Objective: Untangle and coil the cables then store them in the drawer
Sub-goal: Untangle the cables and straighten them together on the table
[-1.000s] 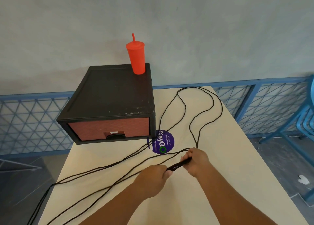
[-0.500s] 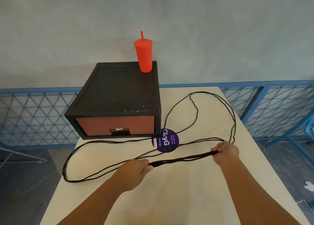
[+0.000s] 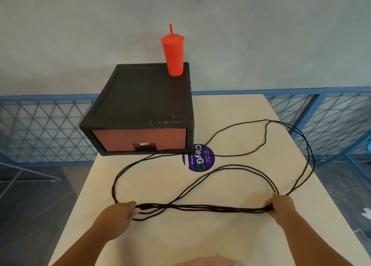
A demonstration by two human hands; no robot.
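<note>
A thin black cable [image 3: 202, 207] runs in several bundled strands, stretched taut between my hands low over the cream table [image 3: 180, 237]. My left hand [image 3: 118, 213] grips one end of the bundle and my right hand [image 3: 281, 206] grips the other. Loose loops trail back from both hands, one to the left front of the drawer unit and wider ones to the right near the table's edge. The black drawer unit [image 3: 140, 105] stands at the table's back left, its red-brown drawer front [image 3: 140, 140] closed.
A red tumbler with a straw [image 3: 173, 55] stands on the unit's back right corner. A round purple sticker [image 3: 198, 160] lies on the table by the unit. Blue mesh railing [image 3: 46, 125] runs behind and to both sides; the table's edges are close.
My hands have drawn far apart, pulling the bundled strands out into a long straight run. The loose cable that hung off the left edge now lies as a loop on the table.
</note>
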